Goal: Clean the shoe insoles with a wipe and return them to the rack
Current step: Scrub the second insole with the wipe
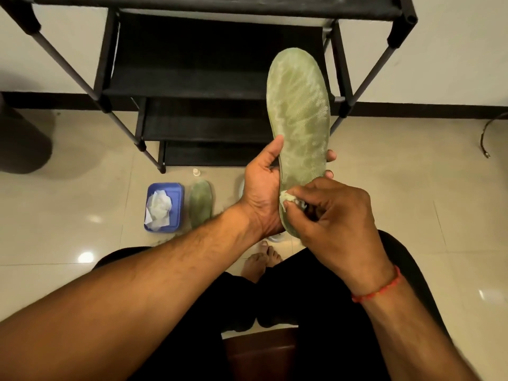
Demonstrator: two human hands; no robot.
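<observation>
A long green insole stands upright in front of me, toe end up. My left hand grips its lower half from the left, thumb on the front and fingertips showing past the right edge. My right hand pinches a small crumpled wipe against the heel end of that insole. A second green insole lies flat on the floor. The black shoe rack stands behind, its shelves bare.
A blue tray holding crumpled white wipes sits on the tiled floor left of the second insole. A small clear bottle stands behind it. My bare feet and dark trousers are below. A cable end lies at right.
</observation>
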